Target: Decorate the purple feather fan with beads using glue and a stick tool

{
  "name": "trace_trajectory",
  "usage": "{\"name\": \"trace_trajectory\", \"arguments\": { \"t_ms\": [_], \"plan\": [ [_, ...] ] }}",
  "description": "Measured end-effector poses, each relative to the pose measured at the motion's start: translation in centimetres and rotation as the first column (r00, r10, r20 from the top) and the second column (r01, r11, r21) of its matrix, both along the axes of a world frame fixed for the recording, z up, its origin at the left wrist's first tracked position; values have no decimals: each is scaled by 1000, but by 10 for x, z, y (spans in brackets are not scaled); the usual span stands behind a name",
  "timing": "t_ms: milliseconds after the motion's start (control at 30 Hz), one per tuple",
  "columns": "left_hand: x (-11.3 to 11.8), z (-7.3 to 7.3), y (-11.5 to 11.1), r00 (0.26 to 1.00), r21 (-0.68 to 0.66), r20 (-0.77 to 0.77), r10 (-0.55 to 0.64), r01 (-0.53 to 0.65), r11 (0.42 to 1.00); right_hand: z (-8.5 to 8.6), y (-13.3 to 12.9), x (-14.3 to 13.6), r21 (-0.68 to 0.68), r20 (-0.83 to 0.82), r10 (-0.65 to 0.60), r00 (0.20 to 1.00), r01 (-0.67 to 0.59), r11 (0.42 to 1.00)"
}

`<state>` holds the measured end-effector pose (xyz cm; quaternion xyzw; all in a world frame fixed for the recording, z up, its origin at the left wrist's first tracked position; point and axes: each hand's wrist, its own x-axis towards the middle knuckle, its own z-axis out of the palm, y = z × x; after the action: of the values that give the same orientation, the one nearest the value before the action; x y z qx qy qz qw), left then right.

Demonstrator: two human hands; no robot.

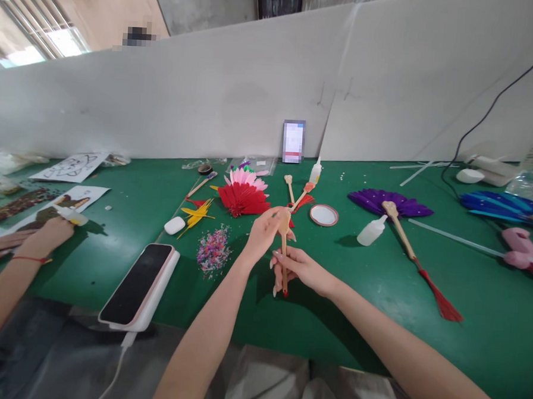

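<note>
Both hands are on a light wooden fan handle [284, 239] held nearly upright over the near side of the table. My left hand [262, 235] pinches its wider head at the top. Lower down, my right hand [305, 270] is closed round the stem, with a bit of red at the bottom end. Just beyond lie two more wooden handles with red tassels [306, 200]. Red feathers [243, 198] and pink feathers [245, 177] spread in a fan to the left. A pile of colourful confetti bits [214, 250] and some yellow feathers [197, 215] are nearer.
A purple feather fan [389, 203], a glue bottle [372, 231], a round lid [323, 215] and a pink glue gun [525, 252] lie rightward. A phone on a power bank [139, 285] sits near the left front edge. A co-worker's hand [50, 236] holds a bottle over paper.
</note>
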<state>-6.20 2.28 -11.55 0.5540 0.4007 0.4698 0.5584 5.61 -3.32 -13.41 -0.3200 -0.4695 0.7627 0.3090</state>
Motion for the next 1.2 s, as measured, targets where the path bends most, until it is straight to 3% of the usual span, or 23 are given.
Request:
{"name": "trace_trajectory", "arguments": {
  "t_ms": [100, 333, 700, 900, 1033, 1200],
  "plan": [
    [0, 0, -1, 999, 16, 3, -45, 45, 999, -1, 1, 1, -2, -5, -5, 1000, 5, 1000],
    [2, -2, -5, 999, 71, -21, -25, 26, 997, -4, 0, -3, -21, -2, -29, 1000, 29, 999],
    [-1, -12, 1, 958, 247, -228, 173, -115, 962, -5, -1, -3, -29, -2, 12, 1000, -12, 1000],
    [-2, -6, 0, 992, 109, -129, 7, 7, 994, -3, 1, 0, -17, -2, 1, 1000, -1, 1000],
    [1, -7, -2, 995, 114, -103, -8, 20, 993, -4, 0, -2, -34, -11, -8, 1000, 8, 999],
    [2, -9, -3, 982, 178, -182, 41, -9, 984, -5, -1, -4, -21, -2, -15, 1000, 15, 1000]
  ]
}}
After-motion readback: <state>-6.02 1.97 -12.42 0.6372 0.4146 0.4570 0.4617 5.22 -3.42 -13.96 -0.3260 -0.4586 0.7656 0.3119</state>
